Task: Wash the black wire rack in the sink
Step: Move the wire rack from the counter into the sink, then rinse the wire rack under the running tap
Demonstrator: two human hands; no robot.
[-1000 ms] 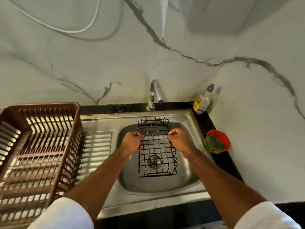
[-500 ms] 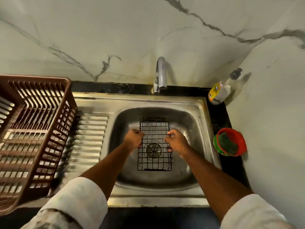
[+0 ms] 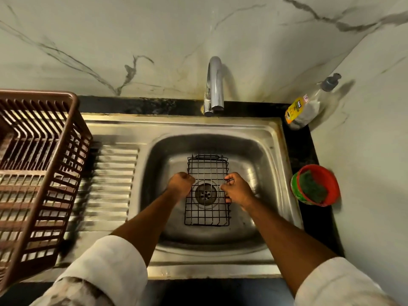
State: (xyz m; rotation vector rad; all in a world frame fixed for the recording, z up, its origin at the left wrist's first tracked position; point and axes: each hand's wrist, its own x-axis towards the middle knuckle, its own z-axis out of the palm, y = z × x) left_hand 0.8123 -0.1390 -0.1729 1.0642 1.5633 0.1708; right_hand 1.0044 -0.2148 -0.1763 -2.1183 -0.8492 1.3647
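Observation:
The black wire rack (image 3: 207, 171) lies flat low in the steel sink (image 3: 254, 151), over the round drain. My left hand (image 3: 180, 184) is closed in a fist on the rack's left edge. My right hand (image 3: 237, 188) grips the right edge, fingers curled around the wires. The chrome tap (image 3: 214, 85) stands behind the basin, and no water is seen coming from it.
A brown plastic dish basket (image 3: 39, 168) stands on the ribbed drainboard (image 3: 110, 180) at the left. A soap pump bottle (image 3: 306, 107) leans in the back right corner. A red tub holding a green scrub pad (image 3: 315, 184) sits on the black counter to the right of the sink.
Both hands have lowered the rack from near the sink's rim down toward the basin's bottom. The camera has tilted downward, so the sink fills more of the view.

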